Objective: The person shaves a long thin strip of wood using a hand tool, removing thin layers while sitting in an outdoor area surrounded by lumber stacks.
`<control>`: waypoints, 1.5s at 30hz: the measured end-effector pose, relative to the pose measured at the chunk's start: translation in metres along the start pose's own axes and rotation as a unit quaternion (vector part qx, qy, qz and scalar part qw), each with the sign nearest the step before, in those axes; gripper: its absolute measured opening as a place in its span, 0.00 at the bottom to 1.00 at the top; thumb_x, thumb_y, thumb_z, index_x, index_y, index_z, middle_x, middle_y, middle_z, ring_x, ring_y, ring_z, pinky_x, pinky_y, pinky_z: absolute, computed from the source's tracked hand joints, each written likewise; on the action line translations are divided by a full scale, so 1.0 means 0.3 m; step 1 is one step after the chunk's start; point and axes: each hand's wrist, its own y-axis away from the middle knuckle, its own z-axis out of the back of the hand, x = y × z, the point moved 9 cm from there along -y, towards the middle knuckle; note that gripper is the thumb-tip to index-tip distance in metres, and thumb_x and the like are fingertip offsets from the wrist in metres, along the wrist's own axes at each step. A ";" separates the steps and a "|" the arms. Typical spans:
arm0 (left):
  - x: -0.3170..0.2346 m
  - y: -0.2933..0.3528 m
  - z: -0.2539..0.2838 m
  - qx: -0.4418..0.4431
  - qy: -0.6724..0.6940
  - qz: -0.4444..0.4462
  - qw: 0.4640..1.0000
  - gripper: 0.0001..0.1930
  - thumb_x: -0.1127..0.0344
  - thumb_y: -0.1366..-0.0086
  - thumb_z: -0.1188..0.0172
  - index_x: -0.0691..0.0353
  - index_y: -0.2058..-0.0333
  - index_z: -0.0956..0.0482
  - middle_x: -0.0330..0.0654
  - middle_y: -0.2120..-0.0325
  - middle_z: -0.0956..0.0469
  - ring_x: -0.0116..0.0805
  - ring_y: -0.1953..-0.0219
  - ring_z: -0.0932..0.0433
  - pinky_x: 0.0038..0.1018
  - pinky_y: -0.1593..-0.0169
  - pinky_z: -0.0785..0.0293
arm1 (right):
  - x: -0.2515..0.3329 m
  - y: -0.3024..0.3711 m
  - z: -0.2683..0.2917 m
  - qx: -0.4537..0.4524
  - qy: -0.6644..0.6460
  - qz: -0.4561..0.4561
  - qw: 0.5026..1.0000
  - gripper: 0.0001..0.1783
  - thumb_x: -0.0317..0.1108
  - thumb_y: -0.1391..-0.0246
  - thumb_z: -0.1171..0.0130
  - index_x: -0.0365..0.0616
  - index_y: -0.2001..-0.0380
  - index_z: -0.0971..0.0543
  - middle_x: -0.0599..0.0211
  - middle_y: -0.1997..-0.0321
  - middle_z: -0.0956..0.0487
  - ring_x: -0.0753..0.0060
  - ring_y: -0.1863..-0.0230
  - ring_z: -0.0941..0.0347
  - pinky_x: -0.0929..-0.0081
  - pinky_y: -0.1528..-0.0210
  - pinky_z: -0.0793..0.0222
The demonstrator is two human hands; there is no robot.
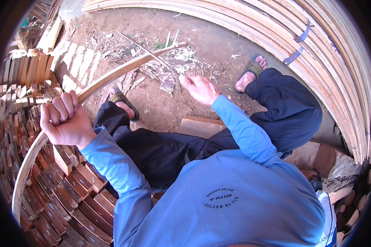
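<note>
Across the lap: left hand fisted on long slat running up-right; right hand pinching thin strip.

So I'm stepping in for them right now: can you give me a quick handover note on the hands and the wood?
Left hand: fist closed around the long wooden strip, held up at an angle.
Right hand: fingers pinched on a thin stick that crosses the strip's far end.
Around: shavings on the dirt ahead, stacked strips to the right, piled wooden blocks to the left.
Done: shavings suggest some trimming.
Left: cannot tell how much of this strip remains to be worked.
</note>
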 end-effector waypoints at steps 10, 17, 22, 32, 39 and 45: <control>-0.012 -0.017 0.042 -0.055 -0.018 -0.025 0.998 0.22 0.64 0.37 0.54 0.49 0.88 0.52 0.30 0.91 0.55 0.24 0.85 0.60 0.26 0.77 0.58 | -0.003 -0.017 -0.033 0.092 0.055 -0.156 0.982 0.33 0.59 0.38 0.61 0.37 0.70 0.21 0.44 0.75 0.23 0.44 0.69 0.25 0.55 0.61 0.32; -0.003 -0.035 0.019 -0.042 -0.012 -0.021 0.999 0.22 0.64 0.37 0.54 0.49 0.88 0.53 0.30 0.91 0.56 0.24 0.85 0.59 0.27 0.77 0.58 | -0.115 -0.011 -0.008 0.094 0.021 -0.201 0.975 0.39 0.62 0.40 0.60 0.33 0.80 0.22 0.42 0.78 0.23 0.46 0.70 0.22 0.56 0.61 0.29; -0.005 -0.031 0.020 -0.040 -0.017 -0.019 0.999 0.22 0.64 0.38 0.54 0.50 0.88 0.53 0.30 0.91 0.56 0.24 0.85 0.59 0.27 0.77 0.58 | 0.104 -0.008 0.014 0.089 0.038 -0.120 0.988 0.33 0.58 0.39 0.59 0.37 0.74 0.21 0.44 0.77 0.23 0.46 0.71 0.24 0.55 0.63 0.31; 0.002 -0.027 -0.037 -0.018 -0.005 -0.011 1.000 0.23 0.64 0.37 0.55 0.50 0.88 0.53 0.30 0.91 0.56 0.24 0.85 0.59 0.27 0.77 0.58 | -0.179 0.004 0.021 0.121 -0.025 -0.301 0.946 0.34 0.60 0.39 0.61 0.37 0.74 0.22 0.62 0.89 0.32 0.69 0.84 0.29 0.65 0.80 0.30; 0.014 -0.023 -0.055 -0.007 0.002 0.001 1.000 0.23 0.64 0.37 0.55 0.50 0.88 0.53 0.30 0.91 0.56 0.24 0.85 0.60 0.27 0.77 0.58 | -0.063 -0.006 -0.007 0.076 0.016 -0.142 0.987 0.36 0.60 0.40 0.59 0.35 0.78 0.22 0.46 0.83 0.25 0.48 0.77 0.25 0.55 0.66 0.28; -0.001 -0.024 -0.013 -0.030 -0.006 -0.016 0.999 0.22 0.64 0.37 0.55 0.50 0.88 0.53 0.30 0.91 0.56 0.24 0.85 0.59 0.27 0.77 0.58 | -0.152 0.018 -0.025 0.120 -0.014 -0.346 0.931 0.39 0.62 0.42 0.59 0.31 0.77 0.21 0.43 0.81 0.24 0.46 0.73 0.23 0.54 0.62 0.28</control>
